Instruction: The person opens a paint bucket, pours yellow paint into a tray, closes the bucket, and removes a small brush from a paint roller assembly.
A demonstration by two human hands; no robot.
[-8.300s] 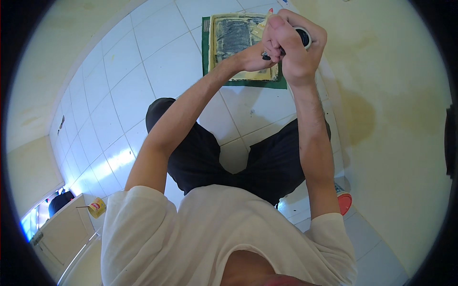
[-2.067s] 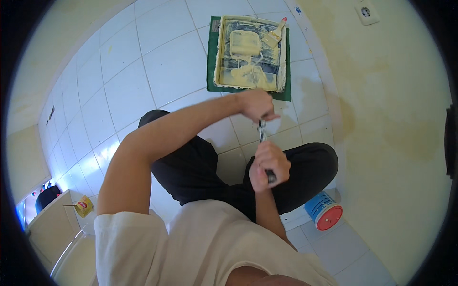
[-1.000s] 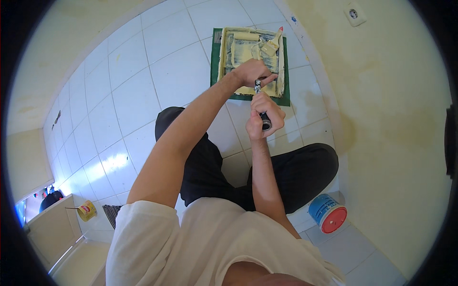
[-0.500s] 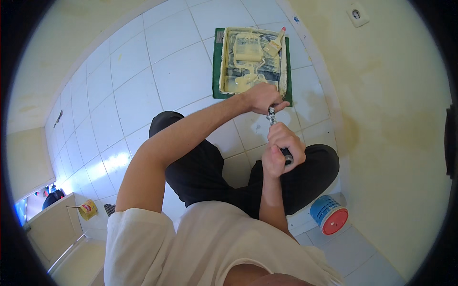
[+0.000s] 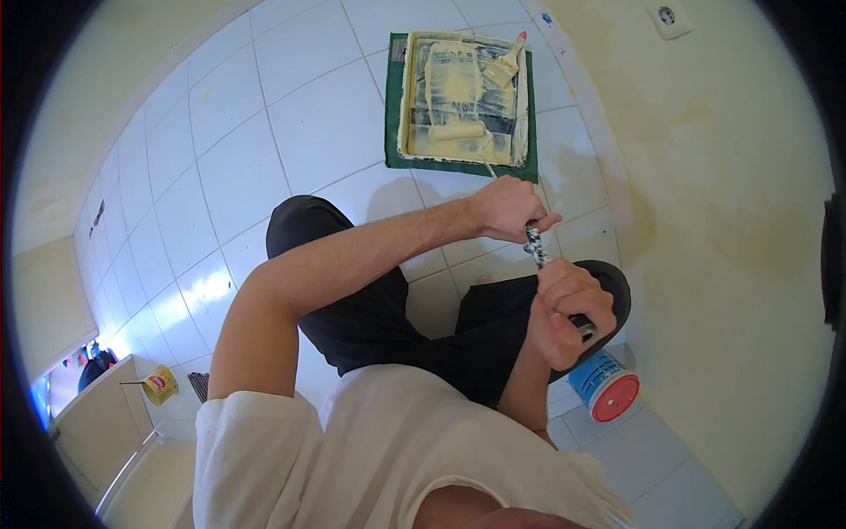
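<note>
With both hands I grip a paint roller, whose cream-coated sleeve lies in the near part of a paint tray. My left hand is closed round the front of its handle, just beyond the tray's near edge. My right hand wraps the back of the handle, above my right knee, and the dark end pokes out of the fist. Between the hands shows a black-and-white patterned stretch of the handle. A flat paintbrush with a pink-red tip rests on the tray's far right, smeared with the same cream paint.
Under the tray lies a green sheet on white floor tiles. A blue bucket with a red lid lies beside my right knee, close to the wall. A yellow tin stands at the lower left. A socket sits on the right wall.
The roller has slid down the tray's ramp toward me. Both hands have drawn back and to the right with the handle.
</note>
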